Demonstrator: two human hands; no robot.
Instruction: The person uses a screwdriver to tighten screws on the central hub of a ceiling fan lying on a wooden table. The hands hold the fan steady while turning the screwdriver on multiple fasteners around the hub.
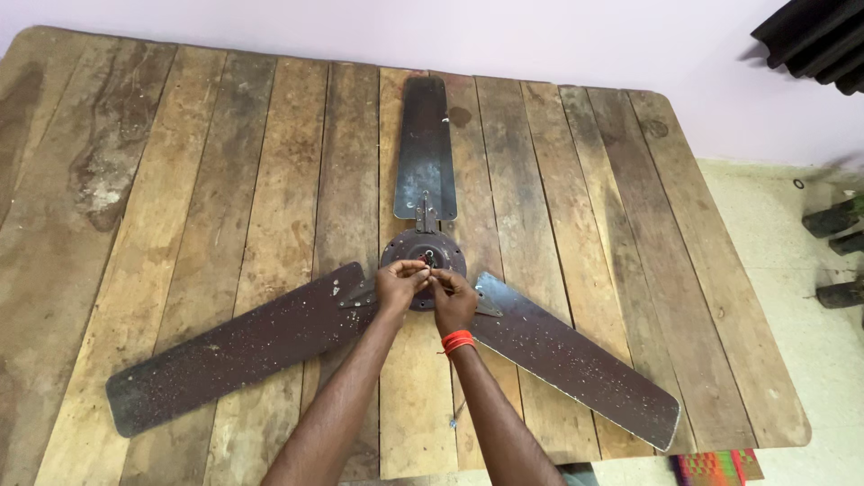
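Fan hub [423,249]: I see a round dark metal disc in the bench middle, with three long, flat, dusty brown blades [236,349].
Small part [428,259]: tiny, at hub centre; I cannot tell its kind.
Left hand [397,283]: fingers pressed together, pinching there.
Right hand [453,300]: fingers closed, touching same spot; red thread on wrist.
Bench [225,162]: rough worn wooden planks.

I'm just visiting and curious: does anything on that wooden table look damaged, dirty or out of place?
Yes. The ceiling fan lies flat on the plank table, its three blades speckled and worn. Both hands meet at its hub. The planks are stained and gapped.
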